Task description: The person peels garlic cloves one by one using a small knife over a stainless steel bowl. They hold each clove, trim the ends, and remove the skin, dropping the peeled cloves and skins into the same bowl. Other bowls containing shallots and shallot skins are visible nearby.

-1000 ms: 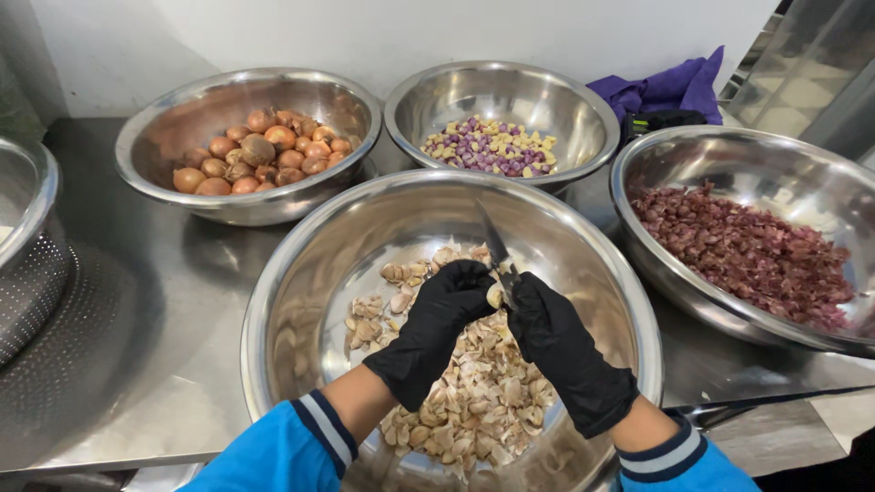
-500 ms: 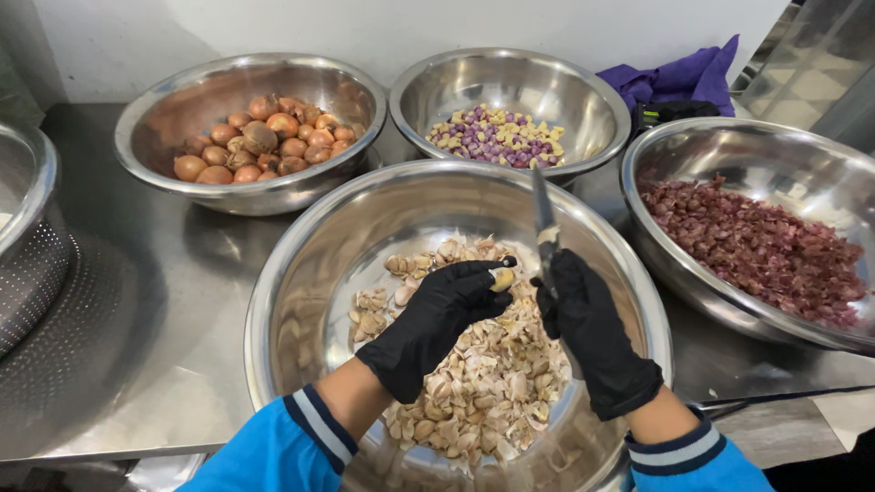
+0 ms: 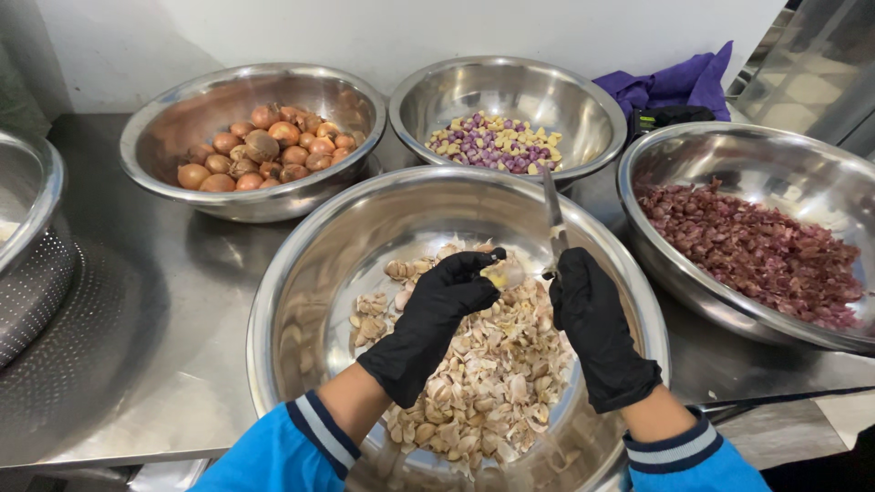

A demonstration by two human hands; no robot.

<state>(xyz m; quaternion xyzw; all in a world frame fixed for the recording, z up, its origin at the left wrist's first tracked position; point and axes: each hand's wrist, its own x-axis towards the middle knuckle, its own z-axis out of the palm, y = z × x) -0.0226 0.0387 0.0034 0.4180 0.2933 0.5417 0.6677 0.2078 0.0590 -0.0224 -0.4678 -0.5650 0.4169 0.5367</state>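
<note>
My left hand (image 3: 437,314), in a black glove, pinches a pale garlic clove (image 3: 500,274) over a large steel bowl (image 3: 301,273) that holds several garlic cloves and skins (image 3: 483,383). Just right of it, my right hand (image 3: 592,323), also gloved, grips a small knife (image 3: 552,214) with the blade pointing up and away. The two hands are a few centimetres apart above the pile. Blue sleeves with striped cuffs cover both wrists.
A bowl of whole shallots (image 3: 260,155) sits back left, a bowl of peeled purple and yellow cloves (image 3: 497,141) back centre, and a bowl of reddish skins (image 3: 756,255) on the right. A colander (image 3: 32,237) stands at the left edge. A purple cloth (image 3: 674,84) lies behind.
My right hand has pulled away from the left and turned the knife blade upright. The left hand keeps hold of the clove. The view has shifted slightly.
</note>
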